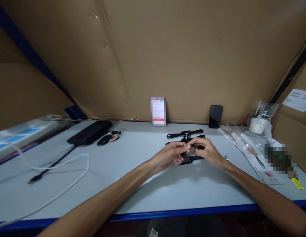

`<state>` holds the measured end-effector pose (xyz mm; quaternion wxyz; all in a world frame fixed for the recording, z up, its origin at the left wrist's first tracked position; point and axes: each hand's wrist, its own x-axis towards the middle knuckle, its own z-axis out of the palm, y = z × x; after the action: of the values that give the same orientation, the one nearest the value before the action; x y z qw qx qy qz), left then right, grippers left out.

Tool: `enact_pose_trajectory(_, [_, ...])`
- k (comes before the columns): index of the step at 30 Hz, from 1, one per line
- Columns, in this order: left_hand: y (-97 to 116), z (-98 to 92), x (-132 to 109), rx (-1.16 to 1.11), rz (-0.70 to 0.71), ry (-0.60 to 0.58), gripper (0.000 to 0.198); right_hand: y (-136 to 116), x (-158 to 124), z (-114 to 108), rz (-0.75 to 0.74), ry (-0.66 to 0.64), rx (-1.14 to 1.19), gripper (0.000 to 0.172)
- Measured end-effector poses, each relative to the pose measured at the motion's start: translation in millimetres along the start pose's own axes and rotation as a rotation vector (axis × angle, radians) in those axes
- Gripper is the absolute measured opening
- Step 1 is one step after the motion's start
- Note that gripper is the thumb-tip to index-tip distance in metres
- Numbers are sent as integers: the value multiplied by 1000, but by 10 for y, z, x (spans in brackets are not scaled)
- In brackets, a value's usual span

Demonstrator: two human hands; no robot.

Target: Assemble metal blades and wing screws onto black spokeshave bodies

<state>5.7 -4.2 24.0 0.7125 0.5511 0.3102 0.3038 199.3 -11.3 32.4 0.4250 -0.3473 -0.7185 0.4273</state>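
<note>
Both hands meet above the middle-right of the table. Between their fingertips is a small, flat, dark grey piece (188, 153) with a shiny face; its exact kind does not show. My left hand (170, 153) is closed, pinching the piece from the left. From the other side my right hand (207, 151) is closed with its thumb and fingers at the piece's upper right edge. Several black flat parts with long arms and cut-out centres (186, 133) lie on the table behind and beneath the hands, partly hidden by them.
On the grey table (133, 187) lie a black adapter box (91, 132), a key fob (104, 139) and a white cable (66, 190). A lit phone (158, 112) and a dark phone (215, 116) lean at the back. Clear packaging (244, 144) and a bagged cup (259, 124) stand right.
</note>
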Motion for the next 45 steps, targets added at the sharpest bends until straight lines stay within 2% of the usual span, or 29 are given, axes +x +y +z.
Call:
enact_pose_trajectory(2, [-13,-13,1,207,39,9,46,23,-5,22,10,15,10,21])
enact_pose_trajectory(7, [11,-210,18,707,294,238,40,171,19,-53,104,143,-17,29])
enact_pose_trajectory(9, [25,-299,2,951,373,206,31,260,45,-121,130,153,-74,28])
enact_pose_trajectory(11, [18,-349,-33,1155,390,109,29,339,72,-186,137,146,-129,26])
enact_pose_trajectory(13, [-20,-359,-81,1235,368,14,33,390,92,-230,132,143,-172,22])
enact_pose_trajectory(15, [-82,-351,-133,1270,369,-31,38,408,99,-243,127,146,-201,18])
enact_pose_trajectory(20, [-245,-388,-197,1296,422,31,30,360,63,-168,94,62,-273,19])
enact_pose_trajectory(23, [-294,-440,-170,1276,471,24,28,340,44,-129,76,19,-319,20])
enact_pose_trajectory(29, [-285,-497,-119,1294,480,1,32,356,53,-115,91,19,-368,19])
enact_pose_trajectory(34, [-274,-469,-122,1333,469,-25,33,337,62,-46,122,-10,-408,20])
enact_pose_trajectory(41, [-297,-428,-127,1208,367,12,23,351,92,-33,110,-18,-370,22])
enact_pose_trajectory(43, [-309,-433,-123,1177,348,47,27,354,86,-33,114,-43,-371,21])
enact_pose_trajectory(45, [-316,-434,-124,1143,338,66,43,349,74,-27,139,-93,-402,20])
